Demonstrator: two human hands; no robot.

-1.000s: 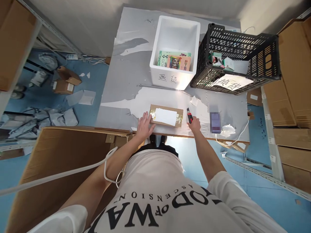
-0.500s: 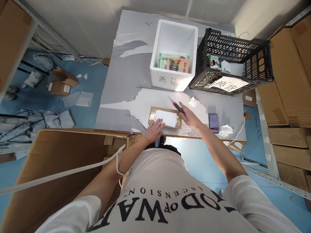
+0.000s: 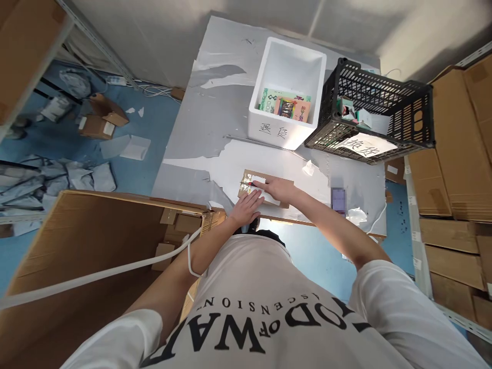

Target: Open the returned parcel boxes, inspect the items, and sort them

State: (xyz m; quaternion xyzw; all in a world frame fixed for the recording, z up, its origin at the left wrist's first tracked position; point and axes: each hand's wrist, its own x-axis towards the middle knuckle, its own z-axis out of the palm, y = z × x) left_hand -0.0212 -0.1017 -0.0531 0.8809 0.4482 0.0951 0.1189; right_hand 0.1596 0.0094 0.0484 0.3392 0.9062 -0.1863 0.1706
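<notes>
A flat cardboard box (image 3: 245,177), with shiny tape on its left end and a white label (image 3: 271,200) on top, lies at the table's front edge. My left hand (image 3: 248,207) rests flat on its near left edge, fingers stretched out. Closed around a craft knife (image 3: 252,184) with a red and black handle, my right hand (image 3: 280,190) is over the box and hides part of the label. The knife's tip points left at the taped end; whether it cuts into the tape is too small to tell.
Behind stand a white foam bin (image 3: 284,136) holding booklets and a black plastic crate (image 3: 330,134) with a paper sign. A phone (image 3: 339,200) and crumpled paper (image 3: 356,216) lie to the right. A big open carton (image 3: 115,241) stands at left, crossed by a white cable (image 3: 115,274).
My right hand has moved left and down with the knife, from beside the box to over its taped end. My left hand stays on the box. The view has shifted slightly.
</notes>
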